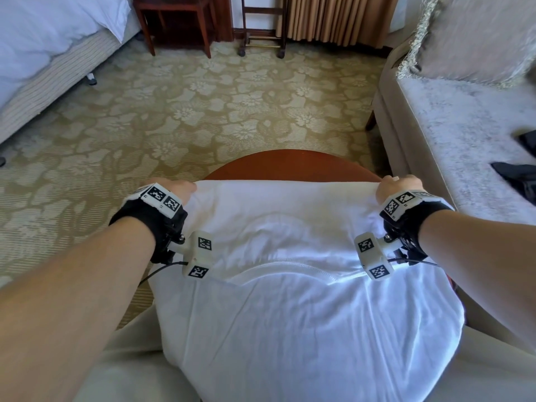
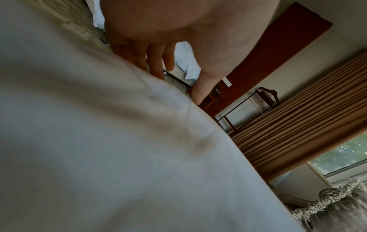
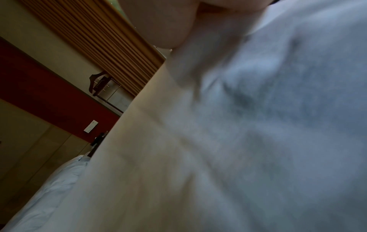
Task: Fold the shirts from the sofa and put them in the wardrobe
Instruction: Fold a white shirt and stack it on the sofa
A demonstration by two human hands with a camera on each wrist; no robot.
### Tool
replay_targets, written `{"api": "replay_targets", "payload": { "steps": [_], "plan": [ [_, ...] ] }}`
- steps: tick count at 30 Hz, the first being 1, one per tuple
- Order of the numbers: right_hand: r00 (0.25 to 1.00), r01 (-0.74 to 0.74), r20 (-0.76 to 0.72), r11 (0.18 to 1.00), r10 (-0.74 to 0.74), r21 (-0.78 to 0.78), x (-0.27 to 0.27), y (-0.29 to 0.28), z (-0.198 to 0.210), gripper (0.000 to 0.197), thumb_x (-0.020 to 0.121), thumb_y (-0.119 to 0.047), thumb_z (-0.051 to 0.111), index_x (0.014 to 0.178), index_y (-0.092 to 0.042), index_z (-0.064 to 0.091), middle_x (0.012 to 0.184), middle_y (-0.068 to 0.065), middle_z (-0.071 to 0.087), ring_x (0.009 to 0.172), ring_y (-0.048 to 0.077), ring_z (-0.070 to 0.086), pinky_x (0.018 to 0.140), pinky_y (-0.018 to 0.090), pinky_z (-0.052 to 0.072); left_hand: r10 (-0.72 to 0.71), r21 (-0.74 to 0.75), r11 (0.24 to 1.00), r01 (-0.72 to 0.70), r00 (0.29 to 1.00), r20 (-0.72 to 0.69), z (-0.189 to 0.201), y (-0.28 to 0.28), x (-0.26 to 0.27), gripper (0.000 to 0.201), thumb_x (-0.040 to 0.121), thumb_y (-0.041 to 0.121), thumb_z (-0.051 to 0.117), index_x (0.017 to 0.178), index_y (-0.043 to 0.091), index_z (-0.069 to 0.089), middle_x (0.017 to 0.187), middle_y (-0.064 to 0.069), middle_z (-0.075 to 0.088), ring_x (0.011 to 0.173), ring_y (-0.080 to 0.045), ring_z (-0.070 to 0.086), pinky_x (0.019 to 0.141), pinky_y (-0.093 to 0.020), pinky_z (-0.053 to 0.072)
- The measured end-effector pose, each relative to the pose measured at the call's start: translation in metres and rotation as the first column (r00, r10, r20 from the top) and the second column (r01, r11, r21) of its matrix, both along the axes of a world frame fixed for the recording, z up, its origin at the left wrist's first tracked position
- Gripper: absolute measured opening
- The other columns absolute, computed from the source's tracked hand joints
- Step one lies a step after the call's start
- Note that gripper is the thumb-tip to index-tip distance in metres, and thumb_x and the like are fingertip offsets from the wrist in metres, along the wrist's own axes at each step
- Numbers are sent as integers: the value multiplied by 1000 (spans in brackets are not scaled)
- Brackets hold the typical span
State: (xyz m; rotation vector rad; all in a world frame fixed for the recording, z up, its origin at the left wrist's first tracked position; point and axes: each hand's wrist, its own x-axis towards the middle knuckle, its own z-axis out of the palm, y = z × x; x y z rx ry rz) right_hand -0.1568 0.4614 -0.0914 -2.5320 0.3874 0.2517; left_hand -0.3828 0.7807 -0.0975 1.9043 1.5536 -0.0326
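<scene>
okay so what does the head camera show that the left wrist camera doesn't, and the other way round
Only the head view shows both hands at once, the left hand and right hand each gripping a far corner of the white shirt, the round wooden table under it, and dark clothes on the sofa. Only the left wrist view shows the window and the left fingers from below. Both show the shirt, the bed and the curtain.
</scene>
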Motion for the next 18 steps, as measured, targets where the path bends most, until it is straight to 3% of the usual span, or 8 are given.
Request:
{"api": "replay_targets", "payload": {
  "steps": [4,7,9,11,12,13,15,18],
  "plan": [
    [999,3,40,997,-6,72,0,-2,-1,35,95,-30,48,115,-6,64,107,17,68,95,34,63,91,38,45,-68,7,998,67,998,5,-2,8,-5,57,82,61,59,112,13,67,116,-14,66,99,-33,64,89,-39,52],
    [1000,3,27,995,-6,99,2,-4,-3,35,94,-31,50,112,-6,66,102,16,68,86,32,60,89,36,47,-69,-61,995,76,992,109,-7,16,-4,51,88,40,67,127,7,59,134,-18,57,108,-30,59,59,-24,42],
    [1000,5,20,994,-7,105,1,-3,-4,37,96,-31,48,117,-5,65,104,18,68,91,33,62,93,39,48,-16,-77,997,28,989,144,-9,19,-3,36,86,43,67,103,11,64,120,-18,64,92,-27,59,63,-25,45],
    [1000,6,23,995,-8,96,1,-1,-4,37,99,-29,45,121,-4,62,109,19,66,99,36,63,95,41,47,57,-113,993,-40,986,156,-11,20,-1,40,83,52,63,75,14,58,87,-14,67,76,-27,61,73,-34,47],
    [1000,10,29,996,-13,91,1,0,-4,37,100,-28,43,121,-3,61,111,20,66,101,37,62,95,41,47,91,-127,990,-69,980,175,-11,19,0,42,83,54,62,70,14,57,78,-11,64,71,-26,60,72,-35,46],
    [1000,12,28,997,-15,80,1,1,-3,38,101,-28,42,121,-2,61,110,20,66,101,36,62,94,41,47,112,-139,987,-85,974,197,-12,19,1,42,82,55,63,72,14,60,73,-9,63,66,-25,60,69,-34,46],
    [1000,7,0,1000,-7,17,1,2,-2,39,102,-28,39,117,1,61,104,18,65,92,32,61,85,38,45,148,-180,977,-111,966,211,-13,19,3,55,74,63,66,91,11,70,67,-11,64,54,-25,58,60,-31,46],
    [1000,22,-14,999,-22,-41,3,3,0,36,101,-26,40,106,3,61,101,18,65,88,31,60,83,37,45,100,-235,970,-59,981,169,-24,29,5,85,61,69,69,114,2,66,95,-23,71,54,-31,63,56,-29,44]
  ]
}}
